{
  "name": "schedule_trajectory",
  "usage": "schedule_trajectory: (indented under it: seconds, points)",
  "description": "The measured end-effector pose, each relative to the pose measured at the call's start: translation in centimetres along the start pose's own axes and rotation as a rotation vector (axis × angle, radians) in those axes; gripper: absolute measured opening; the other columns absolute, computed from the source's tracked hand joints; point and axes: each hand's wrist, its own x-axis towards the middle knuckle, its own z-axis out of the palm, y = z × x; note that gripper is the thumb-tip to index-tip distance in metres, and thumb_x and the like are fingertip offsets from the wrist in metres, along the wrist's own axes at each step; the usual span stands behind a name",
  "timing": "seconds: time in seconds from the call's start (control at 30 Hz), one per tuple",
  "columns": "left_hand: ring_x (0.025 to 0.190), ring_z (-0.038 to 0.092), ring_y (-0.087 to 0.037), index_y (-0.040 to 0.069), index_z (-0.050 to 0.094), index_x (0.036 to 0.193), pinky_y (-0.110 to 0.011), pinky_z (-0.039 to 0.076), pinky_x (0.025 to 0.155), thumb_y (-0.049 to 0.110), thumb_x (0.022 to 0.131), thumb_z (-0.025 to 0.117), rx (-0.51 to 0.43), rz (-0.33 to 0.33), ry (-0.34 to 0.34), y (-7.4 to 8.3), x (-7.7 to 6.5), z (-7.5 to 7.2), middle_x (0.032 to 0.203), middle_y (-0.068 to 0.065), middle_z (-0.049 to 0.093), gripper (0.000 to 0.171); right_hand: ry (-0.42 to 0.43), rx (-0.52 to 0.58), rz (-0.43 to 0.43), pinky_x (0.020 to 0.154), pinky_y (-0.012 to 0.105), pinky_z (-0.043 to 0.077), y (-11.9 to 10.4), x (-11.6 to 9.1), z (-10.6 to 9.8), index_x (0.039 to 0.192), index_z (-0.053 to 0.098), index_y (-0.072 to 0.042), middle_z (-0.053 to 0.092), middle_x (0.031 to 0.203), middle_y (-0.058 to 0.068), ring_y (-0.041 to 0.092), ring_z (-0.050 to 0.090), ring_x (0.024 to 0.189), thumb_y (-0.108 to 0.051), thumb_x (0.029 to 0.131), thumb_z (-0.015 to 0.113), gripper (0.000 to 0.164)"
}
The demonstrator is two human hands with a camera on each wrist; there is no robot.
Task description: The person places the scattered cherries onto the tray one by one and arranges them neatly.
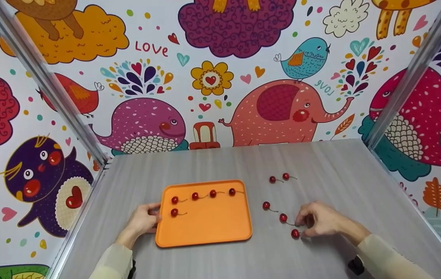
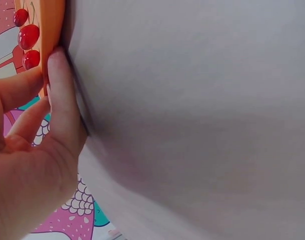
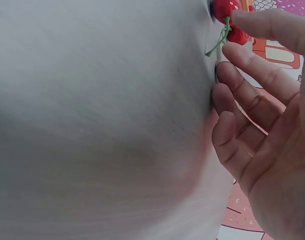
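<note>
a person's left hand (image 1: 141,221) grasps the left rim of an orange rectangular tray (image 1: 212,224), left of centre on a grey wood-grain counter (image 1: 205,263), as i follow from my remote post. the left wrist camera shows me a thumb against the outside of the tray's wall and a finger at its edge. five stemmed red cherries (image 1: 195,196) lie inside: four make a row along the far side, and a fifth cherry (image 1: 174,212) lies just nearer than the leftmost. on the right side, the right hand (image 1: 323,220) is released, thumb and forefinger apart beside the stem of the nearest loose cherry (image 1: 295,233); i cannot tell whether either fingertip touches it. another cherry (image 1: 283,218) lies just beyond, its stem reaching toward the fingers, and a third cherry (image 1: 266,205) rests farther left, between tray and hand. farther back, right of the tray, two more cherries (image 1: 272,179) sit close together. both forearms wear pale sleeves (image 1: 112,259). at the far side i see a printed wall with a coral elephant (image 1: 251,124), a purple whale (image 1: 146,112) and a yellow flower (image 1: 211,78).
</note>
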Motion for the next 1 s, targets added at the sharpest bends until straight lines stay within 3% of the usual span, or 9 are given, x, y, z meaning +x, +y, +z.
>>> schedule_trajectory:
  seconds: [0.17, 0.37, 0.67, 1.0]
  points:
    - [0.086, 0.073, -0.022, -0.003, 0.06, 0.159, -0.042, 0.069, 0.075, -0.004, 0.098, 0.069, -0.005, -0.003, 0.0, 0.08, 0.06, 0.12, 0.107, -0.013, 0.068, 0.062, 0.003, -0.002, 0.0, 0.067, 0.019, 0.052, 0.05, -0.5, 0.27, 0.087, 0.085, -0.019, 0.075, 0.084, 0.001, -0.002, 0.061, 0.077, -0.013, 0.076, 0.099, 0.019]
    - [0.086, 0.074, -0.022, -0.003, 0.06, 0.16, -0.043, 0.07, 0.076, -0.005, 0.098, 0.068, -0.009, 0.003, 0.001, 0.08, 0.06, 0.08, 0.108, -0.014, 0.068, 0.062, 0.041, -0.011, -0.06, 0.065, 0.017, 0.051, 0.01, -0.74, 0.58, 0.082, 0.085, -0.016, 0.074, 0.081, 0.001, -0.005, 0.059, 0.078, -0.001, 0.079, 0.093, 0.018]
    - [0.087, 0.073, -0.021, -0.003, 0.058, 0.161, -0.043, 0.07, 0.078, -0.004, 0.098, 0.068, -0.016, -0.01, -0.013, 0.06, 0.05, 0.07, 0.11, -0.014, 0.066, 0.063, 0.077, -0.019, -0.034, 0.067, 0.018, 0.052, -0.14, -0.88, 0.65, 0.087, 0.088, -0.015, 0.08, 0.083, -0.001, -0.009, 0.061, 0.078, -0.002, 0.086, 0.092, 0.013]
    - [0.085, 0.07, -0.021, -0.004, 0.058, 0.16, -0.04, 0.068, 0.074, -0.005, 0.097, 0.067, 0.0, 0.002, -0.008, 0.05, 0.05, 0.2, 0.104, -0.011, 0.065, 0.063, 0.124, 0.0, -0.028, 0.066, 0.019, 0.053, -0.09, -0.89, 0.64, 0.091, 0.09, -0.008, 0.081, 0.085, 0.004, -0.007, 0.063, 0.079, -0.003, 0.092, 0.089, 0.006]
